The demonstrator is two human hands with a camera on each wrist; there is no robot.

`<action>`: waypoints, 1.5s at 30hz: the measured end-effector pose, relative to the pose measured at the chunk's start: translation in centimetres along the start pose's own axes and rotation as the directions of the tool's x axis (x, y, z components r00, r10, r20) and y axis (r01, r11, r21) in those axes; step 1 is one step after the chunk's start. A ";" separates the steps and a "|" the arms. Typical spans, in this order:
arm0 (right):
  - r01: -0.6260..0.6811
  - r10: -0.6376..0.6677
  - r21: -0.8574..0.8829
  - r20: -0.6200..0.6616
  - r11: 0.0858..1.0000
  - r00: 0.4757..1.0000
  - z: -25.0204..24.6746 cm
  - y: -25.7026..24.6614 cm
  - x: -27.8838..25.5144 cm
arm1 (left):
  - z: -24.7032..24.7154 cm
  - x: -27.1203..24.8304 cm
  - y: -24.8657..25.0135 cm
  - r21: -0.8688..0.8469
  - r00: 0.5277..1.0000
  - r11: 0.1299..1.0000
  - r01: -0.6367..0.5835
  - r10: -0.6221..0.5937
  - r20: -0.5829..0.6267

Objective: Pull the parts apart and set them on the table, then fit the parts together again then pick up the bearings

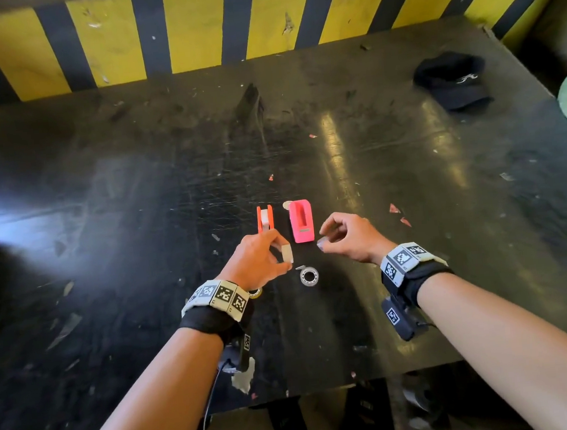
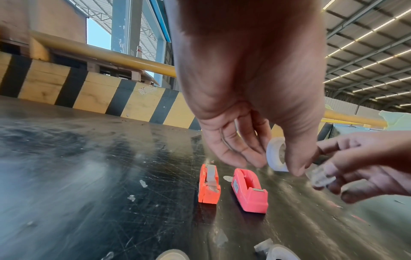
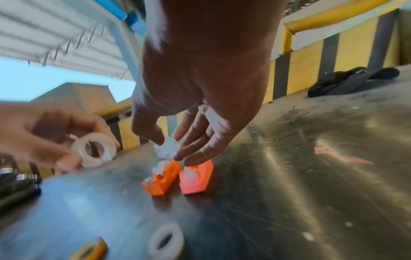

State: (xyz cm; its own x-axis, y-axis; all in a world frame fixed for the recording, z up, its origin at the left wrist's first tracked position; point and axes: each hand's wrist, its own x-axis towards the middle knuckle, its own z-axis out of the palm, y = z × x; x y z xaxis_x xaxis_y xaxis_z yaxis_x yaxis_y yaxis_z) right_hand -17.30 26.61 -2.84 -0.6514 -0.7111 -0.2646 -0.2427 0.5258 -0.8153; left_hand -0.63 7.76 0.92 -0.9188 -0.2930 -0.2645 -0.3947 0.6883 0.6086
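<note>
My left hand (image 1: 280, 258) pinches a clear tape roll (image 1: 288, 252) on edge between thumb and fingers, just above the black table (image 1: 137, 200). In the left wrist view the roll (image 2: 275, 154) shows beside the thumb. My right hand (image 1: 327, 236) pinches a small clear plastic hub (image 3: 166, 147) between thumb and fingertips, a short gap from the roll. Just beyond the hands stand an orange tape dispenser (image 1: 265, 219) with tape in it and a pink dispenser (image 1: 300, 221) with an empty slot.
A second clear tape roll (image 1: 309, 276) lies flat below the hands, and a yellow-rimmed roll (image 1: 255, 292) peeks out by my left wrist. A black cap (image 1: 452, 80) sits far right. A yellow-and-black striped barrier (image 1: 190, 27) backs the table.
</note>
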 end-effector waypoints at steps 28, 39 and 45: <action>-0.045 0.054 -0.092 0.093 0.995 0.994 2.1 3.5 0.4 | 9.5 0.1 -1.8 0.300 0.961 0.921 0.249 -0.274 0.043; -0.038 0.042 -0.040 0.106 0.998 0.994 1.3 3.6 0.0 | 10.5 2.8 1.3 0.398 0.911 0.825 0.402 -0.403 -0.086; -0.069 0.069 0.000 0.097 0.998 0.993 1.3 4.7 -1.0 | 11.7 3.4 1.9 0.450 0.905 0.795 0.406 -0.419 -0.077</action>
State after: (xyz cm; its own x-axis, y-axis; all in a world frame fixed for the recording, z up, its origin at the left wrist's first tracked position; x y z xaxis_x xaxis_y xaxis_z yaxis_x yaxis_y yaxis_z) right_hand -16.82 29.20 -7.08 -0.5936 -0.7153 -0.3687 -0.1972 0.5736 -0.7951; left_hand -4.48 15.82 -7.58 -0.6663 -0.6046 -0.4366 -0.6857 0.7268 0.0401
